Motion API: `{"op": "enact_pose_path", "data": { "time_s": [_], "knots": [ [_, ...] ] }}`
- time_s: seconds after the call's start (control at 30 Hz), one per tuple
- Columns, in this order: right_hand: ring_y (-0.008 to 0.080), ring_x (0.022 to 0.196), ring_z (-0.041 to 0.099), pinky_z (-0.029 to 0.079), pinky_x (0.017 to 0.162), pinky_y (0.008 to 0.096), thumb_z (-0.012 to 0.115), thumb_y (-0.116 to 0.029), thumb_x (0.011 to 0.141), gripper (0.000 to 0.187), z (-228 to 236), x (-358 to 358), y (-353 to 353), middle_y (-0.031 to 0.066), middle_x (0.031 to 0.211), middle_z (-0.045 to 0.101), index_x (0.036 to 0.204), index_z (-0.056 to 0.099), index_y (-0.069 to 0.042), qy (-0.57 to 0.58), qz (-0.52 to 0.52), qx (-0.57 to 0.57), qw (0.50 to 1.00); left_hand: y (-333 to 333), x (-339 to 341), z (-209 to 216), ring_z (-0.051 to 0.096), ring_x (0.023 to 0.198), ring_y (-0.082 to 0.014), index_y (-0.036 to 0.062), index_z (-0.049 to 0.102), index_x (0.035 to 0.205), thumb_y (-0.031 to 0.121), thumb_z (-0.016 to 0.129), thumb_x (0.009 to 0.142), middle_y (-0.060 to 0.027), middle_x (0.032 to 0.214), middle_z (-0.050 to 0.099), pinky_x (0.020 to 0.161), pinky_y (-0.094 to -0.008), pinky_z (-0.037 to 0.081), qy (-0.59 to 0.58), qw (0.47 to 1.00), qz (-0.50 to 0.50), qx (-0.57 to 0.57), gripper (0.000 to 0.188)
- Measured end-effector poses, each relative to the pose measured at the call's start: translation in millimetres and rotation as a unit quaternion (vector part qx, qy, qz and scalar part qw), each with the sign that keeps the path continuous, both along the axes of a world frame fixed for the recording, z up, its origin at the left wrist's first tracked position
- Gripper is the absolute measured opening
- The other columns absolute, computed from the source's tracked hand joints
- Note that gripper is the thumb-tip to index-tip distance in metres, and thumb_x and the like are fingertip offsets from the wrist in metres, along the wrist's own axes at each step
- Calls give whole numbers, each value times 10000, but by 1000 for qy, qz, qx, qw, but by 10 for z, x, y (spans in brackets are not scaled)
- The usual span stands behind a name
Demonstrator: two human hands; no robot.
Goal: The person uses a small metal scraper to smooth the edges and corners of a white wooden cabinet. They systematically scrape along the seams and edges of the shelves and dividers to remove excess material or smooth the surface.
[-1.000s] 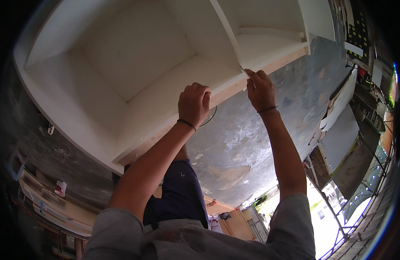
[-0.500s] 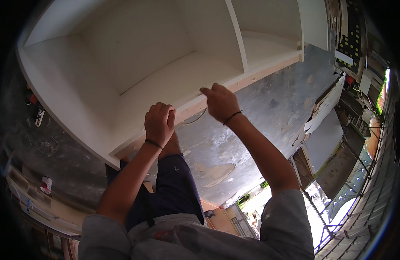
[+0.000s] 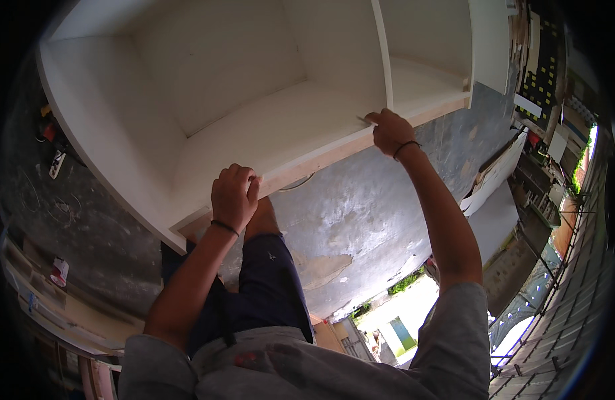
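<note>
A white wooden cabinet [image 3: 234, 143] with open compartments stands in front of me. Along its near lower edge runs a bare wood strip [image 3: 321, 159] under a white lip. My left hand [image 3: 234, 197] is closed at this edge, left of the middle, its fingers curled over the lip. What it pinches, if anything, is hidden. Farther right, my right hand [image 3: 392, 133] is closed just below the upright divider [image 3: 385, 63]. A small thin pale sliver [image 3: 363, 120] sticks out from its fingertips over the lip; its kind is too small to tell.
Grey worn concrete floor [image 3: 351, 207] spreads below the cabinet. At the left lie a red and black tool [image 3: 49, 130] and a can [image 3: 59, 271]. Boards and scrap panels [image 3: 497, 217] lean at the right. My knee [image 3: 261, 223] is close under the cabinet edge.
My right hand has moved right along the cabinet's edge to near the divider, the thin sliver at its fingertips. The left hand has shifted slightly left and stays at the lip.
</note>
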State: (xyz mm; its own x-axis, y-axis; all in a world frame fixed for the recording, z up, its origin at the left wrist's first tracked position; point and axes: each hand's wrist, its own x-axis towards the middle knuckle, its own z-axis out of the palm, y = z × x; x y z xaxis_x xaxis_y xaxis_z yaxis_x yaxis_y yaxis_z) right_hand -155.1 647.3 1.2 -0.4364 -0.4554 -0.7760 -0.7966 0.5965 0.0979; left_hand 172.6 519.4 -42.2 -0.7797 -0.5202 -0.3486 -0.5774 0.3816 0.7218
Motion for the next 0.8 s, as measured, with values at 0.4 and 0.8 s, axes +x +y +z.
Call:
{"op": "enact_pose_path", "data": {
  "time_s": [0.4,0.8],
  "knots": [
    [294,776,608,517,658,423,557,-107,777,188,-93,1132,-140,116,833,549,949,631,-120,109,17,-149,983,-683,396,249,550,896,-306,67,569,911,174,665,801,-92,901,580,790,-417,430,-32,999,12,-30,181],
    [314,876,622,533,722,440,527,-104,811,286,34,906,-309,131,941,580,1075,627,-151,164,-62,-69,982,-2886,369,-111,584,1027,-416,-60,356,1235,367,641,817,-258,1132,552,870,-481,480,-193,869,384,-244,662]
  ]
}}
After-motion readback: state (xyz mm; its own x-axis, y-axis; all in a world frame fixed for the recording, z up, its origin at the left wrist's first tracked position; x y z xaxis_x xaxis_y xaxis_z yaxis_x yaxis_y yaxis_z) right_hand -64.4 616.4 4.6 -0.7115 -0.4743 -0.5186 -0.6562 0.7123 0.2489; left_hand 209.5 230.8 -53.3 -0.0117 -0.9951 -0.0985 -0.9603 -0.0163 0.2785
